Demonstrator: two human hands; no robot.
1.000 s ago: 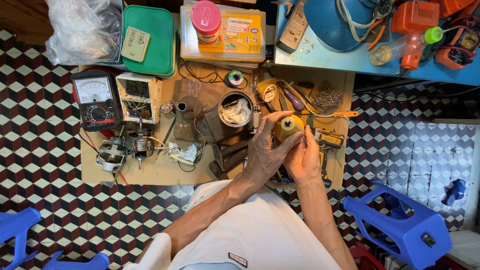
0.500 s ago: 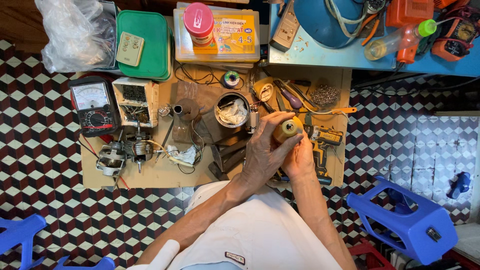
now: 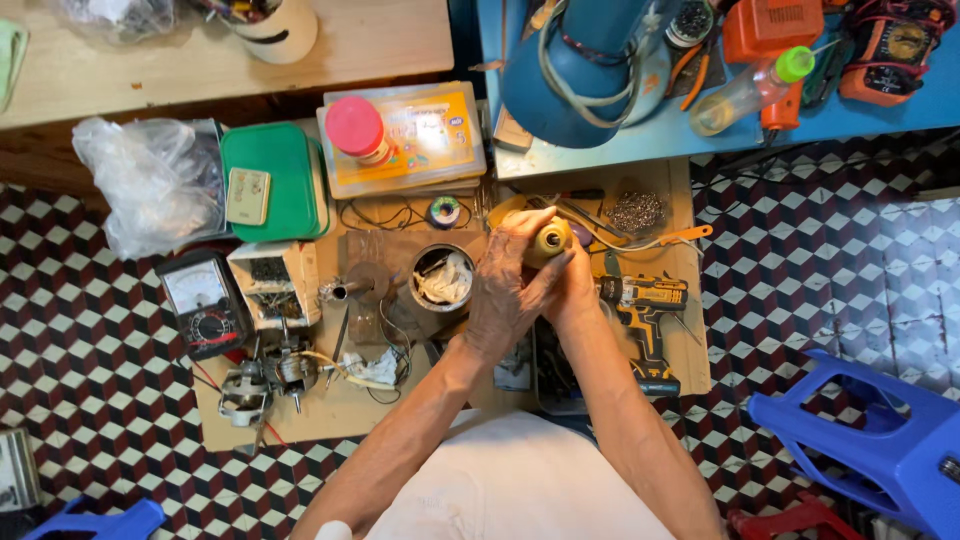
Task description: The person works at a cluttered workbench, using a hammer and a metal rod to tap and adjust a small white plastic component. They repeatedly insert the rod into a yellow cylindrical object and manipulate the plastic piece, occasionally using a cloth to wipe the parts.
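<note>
Hands haven't shifted since prev frame: L hand [image 3: 505, 290] & R hand [image 3: 572, 285] both clasp yellow cylinder [image 3: 549, 238] above cordless drill [image 3: 645, 315].

orange-yellow flat box [image 3: 425, 135] top centre | clear plastic bag [image 3: 150, 180] left | white-faced black meter [image 3: 203, 303] left

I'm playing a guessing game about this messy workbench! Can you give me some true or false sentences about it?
1. Both hands, left hand and right hand, hold a yellow rounded object. True.
2. The cordless drill lies left of the hands. False: it lies to their right.
3. A pink-lidded jar stands on the flat plastic box. True.
4. The dial meter sits on the blue stool. False: it lies at the board's left edge.
5. The green case is open. False: it is closed.
</note>
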